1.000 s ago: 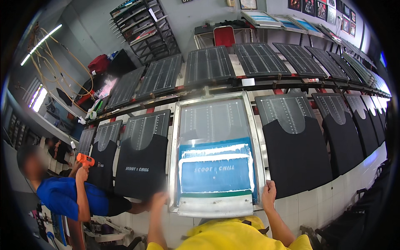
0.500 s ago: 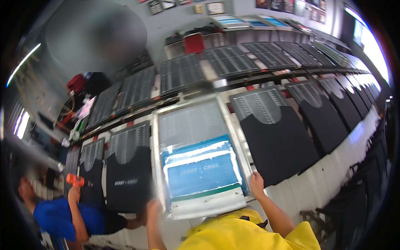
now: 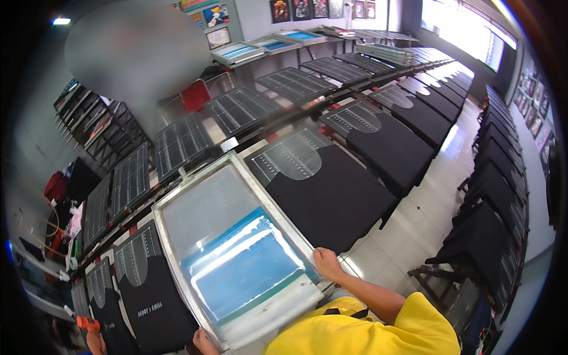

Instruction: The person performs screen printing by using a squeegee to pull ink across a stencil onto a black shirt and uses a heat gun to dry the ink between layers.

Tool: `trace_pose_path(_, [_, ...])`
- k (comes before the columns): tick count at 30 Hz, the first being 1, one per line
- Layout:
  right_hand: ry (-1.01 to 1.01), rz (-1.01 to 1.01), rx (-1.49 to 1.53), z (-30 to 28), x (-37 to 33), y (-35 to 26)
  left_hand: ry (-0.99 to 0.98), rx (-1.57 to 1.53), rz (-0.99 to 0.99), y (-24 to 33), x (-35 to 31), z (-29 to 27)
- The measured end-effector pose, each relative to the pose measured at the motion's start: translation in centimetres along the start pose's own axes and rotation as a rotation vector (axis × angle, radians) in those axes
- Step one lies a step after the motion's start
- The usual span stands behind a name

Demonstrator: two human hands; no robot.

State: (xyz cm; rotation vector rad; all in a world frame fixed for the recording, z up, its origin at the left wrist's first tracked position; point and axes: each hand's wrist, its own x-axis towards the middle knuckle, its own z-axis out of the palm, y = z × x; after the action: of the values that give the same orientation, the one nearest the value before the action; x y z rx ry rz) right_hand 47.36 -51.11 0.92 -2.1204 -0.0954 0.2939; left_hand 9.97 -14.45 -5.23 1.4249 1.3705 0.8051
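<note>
Screen frame (image 3: 274, 208), at the lower centre of the picture, is grasped by both hands: the left hand (image 3: 204, 342), partly cut off by the bottom edge, holds its lower left rim, and the right hand (image 3: 327, 264) clenches the right rim near the lower corner. Inside it, white ink (image 3: 232, 253) streaks the blue mesh above a squeegee (image 3: 269, 320) with a green strip. Just left, a black shirt (image 3: 154, 290) carries small pale lettering; farther left, a co-worker's hand (image 3: 94, 341) grips an orange tool (image 3: 89, 323). Shirt-covered boards recede toward the upper right over glossy floor tiles (image 3: 408, 236). Beyond, a shelving rack (image 3: 89, 115) holds flat items at left, and a window (image 3: 461, 29) glows upper right.
</note>
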Motion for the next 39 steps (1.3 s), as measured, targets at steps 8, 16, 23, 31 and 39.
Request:
trace_pose_path(8, [0.066, -0.078, -0.002, -10.8, 5.6, 6.1, -0.050, -0.019, -0.003, 8.1, -12.9, 10.9])
trace_pose_path(16, [0.120, -0.092, -0.019, -24.2, 14.7, 14.1, -0.103, 0.157, 0.077, 6.9, -21.4, 24.3])
trace_pose_path(23, [0.128, -0.060, -0.045, -30.8, 20.5, 15.9, -0.151, 0.039, 0.016, 9.6, -26.4, 32.9])
trace_pose_path(31, [0.119, -0.063, -0.067, -30.9, 24.7, 17.1, -0.140, 0.040, 0.045, 9.6, -26.1, 36.3])
trace_pose_path(39, [0.073, -0.057, -0.052, -30.9, 25.3, 16.8, -0.135, 0.066, 0.015, 9.4, -25.8, 36.4])
